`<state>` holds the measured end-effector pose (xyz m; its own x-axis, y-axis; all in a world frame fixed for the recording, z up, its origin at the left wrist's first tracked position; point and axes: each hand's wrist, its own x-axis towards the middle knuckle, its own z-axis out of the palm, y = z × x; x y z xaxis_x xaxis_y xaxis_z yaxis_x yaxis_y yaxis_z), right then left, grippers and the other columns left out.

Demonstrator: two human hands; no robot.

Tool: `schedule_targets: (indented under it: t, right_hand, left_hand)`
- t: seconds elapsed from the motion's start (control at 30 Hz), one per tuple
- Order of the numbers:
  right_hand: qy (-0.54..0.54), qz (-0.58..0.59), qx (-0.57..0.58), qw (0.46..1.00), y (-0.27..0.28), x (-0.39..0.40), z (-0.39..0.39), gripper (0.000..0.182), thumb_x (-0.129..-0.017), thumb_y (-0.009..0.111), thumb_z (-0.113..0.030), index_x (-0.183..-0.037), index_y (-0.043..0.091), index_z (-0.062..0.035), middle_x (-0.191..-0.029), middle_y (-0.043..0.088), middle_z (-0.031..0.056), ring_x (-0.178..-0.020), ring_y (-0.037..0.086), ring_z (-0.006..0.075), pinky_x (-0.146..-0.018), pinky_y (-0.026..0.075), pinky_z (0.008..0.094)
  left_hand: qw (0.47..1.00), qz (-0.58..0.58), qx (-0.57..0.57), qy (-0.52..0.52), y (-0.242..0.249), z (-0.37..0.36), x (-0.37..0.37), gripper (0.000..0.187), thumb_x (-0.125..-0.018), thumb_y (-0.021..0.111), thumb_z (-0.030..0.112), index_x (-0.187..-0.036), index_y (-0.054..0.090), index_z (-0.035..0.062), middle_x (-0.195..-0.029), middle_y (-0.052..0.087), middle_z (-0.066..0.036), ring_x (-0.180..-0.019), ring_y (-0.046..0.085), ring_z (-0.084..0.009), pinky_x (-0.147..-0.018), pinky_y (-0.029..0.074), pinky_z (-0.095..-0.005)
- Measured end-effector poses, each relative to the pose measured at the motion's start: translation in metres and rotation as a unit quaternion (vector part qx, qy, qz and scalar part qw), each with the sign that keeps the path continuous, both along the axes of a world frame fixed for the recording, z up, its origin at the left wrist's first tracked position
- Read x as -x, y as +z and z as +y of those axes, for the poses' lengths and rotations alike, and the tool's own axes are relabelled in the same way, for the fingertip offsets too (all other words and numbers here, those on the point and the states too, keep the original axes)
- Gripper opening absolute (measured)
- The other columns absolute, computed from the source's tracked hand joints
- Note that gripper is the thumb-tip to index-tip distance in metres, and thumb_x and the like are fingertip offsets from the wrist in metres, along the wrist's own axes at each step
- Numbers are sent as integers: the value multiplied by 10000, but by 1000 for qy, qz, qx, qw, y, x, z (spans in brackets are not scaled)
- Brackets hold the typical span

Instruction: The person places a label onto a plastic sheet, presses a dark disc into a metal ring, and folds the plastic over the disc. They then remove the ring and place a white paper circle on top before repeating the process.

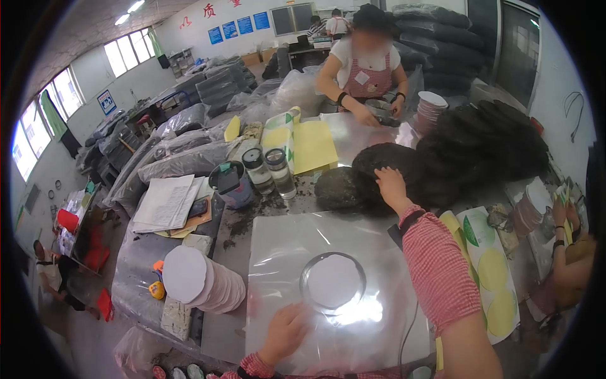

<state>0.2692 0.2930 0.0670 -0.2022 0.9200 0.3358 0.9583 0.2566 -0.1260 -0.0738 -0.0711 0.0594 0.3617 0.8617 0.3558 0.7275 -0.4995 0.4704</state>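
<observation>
My right hand (392,187) reaches forward onto a dark, crumbly mass (379,164), its fingers spread over the near face. A smaller dark lump (336,189) lies just left of it. Low in the view, my left hand (287,330) hovers near the clear plastic sheet (271,252); its fingers are smeared by motion. On the sheet, right of that hand, a white paper disc (333,282) lies inside a round clear-rimmed dish (303,285). A tall stack of white discs (205,281) leans left of the sheet.
Two glass jars (280,174) and a dark-filled tub (231,184) stand at the back left. Papers (165,203) lie further left. Yellow discs on a printed sheet (499,278) are at the right. A co-worker (369,72) works across the table; another's hands (564,213) show at far right.
</observation>
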Motion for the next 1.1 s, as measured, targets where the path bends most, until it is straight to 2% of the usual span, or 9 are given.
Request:
schedule_targets:
  t: [0.2,0.37,0.53,0.6,0.63,0.73,0.9,1.03,1.1]
  right_hand:
    - [174,130,-275,937,65,21,-89,394,-887,610,-44,-1280,630,-26,-1252,649,178,-1193,597,371,-1058,449,516]
    - [371,27,-95,923,-5,67,-297,408,-863,643,-103,-1257,648,3,-1253,650,172,-1208,619,325,-1084,465,484]
    - [376,132,-32,917,11,76,-295,733,-794,766,-437,-1314,573,43,-1260,609,219,-1181,607,354,-1047,484,434]
    - [282,78,88,952,55,91,-271,1022,-709,835,-410,-1428,369,147,-1165,578,221,-1033,652,358,-866,568,388]
    - [227,19,154,962,47,100,-257,1077,-657,853,-400,-1427,358,169,-1155,572,241,-997,666,355,-824,572,374]
    - [196,-74,189,959,-19,117,-233,1170,-565,882,-373,-1398,335,240,-1109,561,293,-851,705,340,-704,584,348]
    - [221,3,239,945,-40,125,-241,999,-572,907,-168,-1341,401,220,-1187,538,309,-841,709,368,-743,589,383]
    - [213,-30,254,943,-62,132,-239,955,-508,949,-287,-1225,516,173,-1089,543,244,-833,697,333,-720,587,342]
    - [211,-28,244,946,-60,130,-232,941,-507,947,-292,-1216,525,160,-1081,543,240,-830,696,324,-716,586,341]
  left_hand:
    - [984,-104,70,123,-10,-6,11,444,-874,676,97,-1309,601,51,-1291,625,-171,-1190,584,-374,-994,476,-462]
    - [967,-170,26,190,-17,14,22,425,-916,615,44,-1337,567,17,-1187,627,-173,-1118,588,-351,-937,490,-440]
    - [999,-30,8,10,23,56,14,420,-932,663,144,-1319,579,4,-1085,595,-162,-944,591,-359,-830,494,-426]
    - [996,52,24,-68,35,99,-9,749,-818,800,320,-1373,495,-80,-1133,588,-208,-949,629,-372,-813,525,-422]
    - [996,50,26,-71,31,110,-21,749,-818,800,320,-1373,495,-80,-1133,588,-208,-949,629,-372,-813,525,-422]
    - [940,309,93,-111,-5,130,-47,1325,-507,923,486,-1389,286,-269,-1146,565,-333,-942,691,-384,-774,586,-380]
    - [928,342,103,-110,-25,122,-51,1221,-558,908,425,-1416,326,-220,-1117,583,-245,-863,691,-300,-714,583,-320]
    - [945,317,80,-20,-90,124,-54,987,-553,925,242,-1331,451,-139,-1188,582,-234,-873,700,-323,-724,600,-341]
    - [941,317,103,-63,-67,135,-51,935,-549,922,213,-1300,474,-116,-1173,587,-228,-877,701,-333,-726,600,-353]
